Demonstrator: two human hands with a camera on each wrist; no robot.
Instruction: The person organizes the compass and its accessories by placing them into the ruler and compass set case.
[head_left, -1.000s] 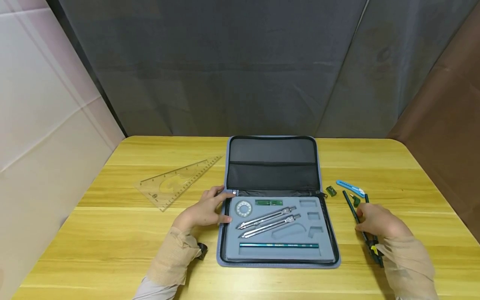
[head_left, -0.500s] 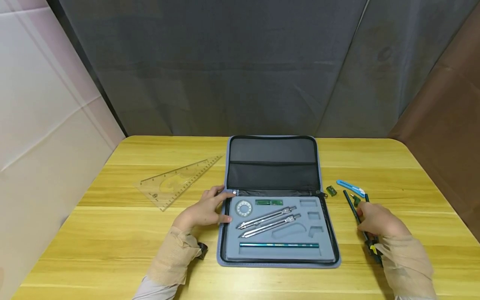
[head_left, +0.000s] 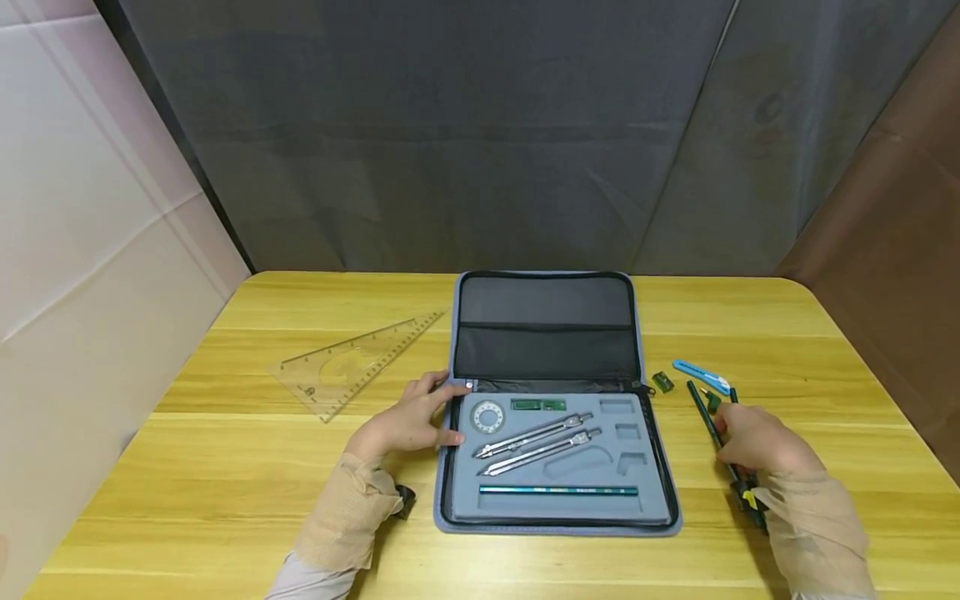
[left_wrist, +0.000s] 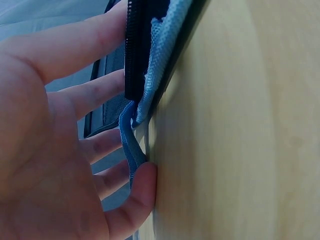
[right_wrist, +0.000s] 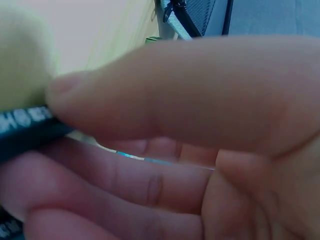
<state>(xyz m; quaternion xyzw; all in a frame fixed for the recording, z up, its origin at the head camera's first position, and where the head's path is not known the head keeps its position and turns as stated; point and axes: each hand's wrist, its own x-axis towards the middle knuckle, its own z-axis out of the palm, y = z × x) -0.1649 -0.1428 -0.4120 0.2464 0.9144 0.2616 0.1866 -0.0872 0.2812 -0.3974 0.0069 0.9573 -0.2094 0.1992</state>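
An open grey zip case point(head_left: 546, 325) lies on the wooden table point(head_left: 225, 467). Its foam tray point(head_left: 525, 508) holds two metal compasses point(head_left: 536, 433), a teal pencil point(head_left: 558, 490), a round dial point(head_left: 487, 417) and a green box point(head_left: 537, 405). My left hand point(head_left: 408, 421) rests with straight fingers on the case's left edge point(left_wrist: 160, 50), beside the blue zip strap point(left_wrist: 130, 145). Right of the case, my right hand point(head_left: 757, 442) pinches a dark green pencil point(head_left: 701, 408) lying on the table. In the right wrist view the thumb point(right_wrist: 175, 90) presses that pencil point(right_wrist: 25, 125) against the fingers.
A clear triangle ruler point(head_left: 352, 367) lies at the left of the case. A blue utility knife point(head_left: 701, 377) and a small green sharpener point(head_left: 662, 382) sit just beyond my right hand. Dark curtains hang behind the table's far edge.
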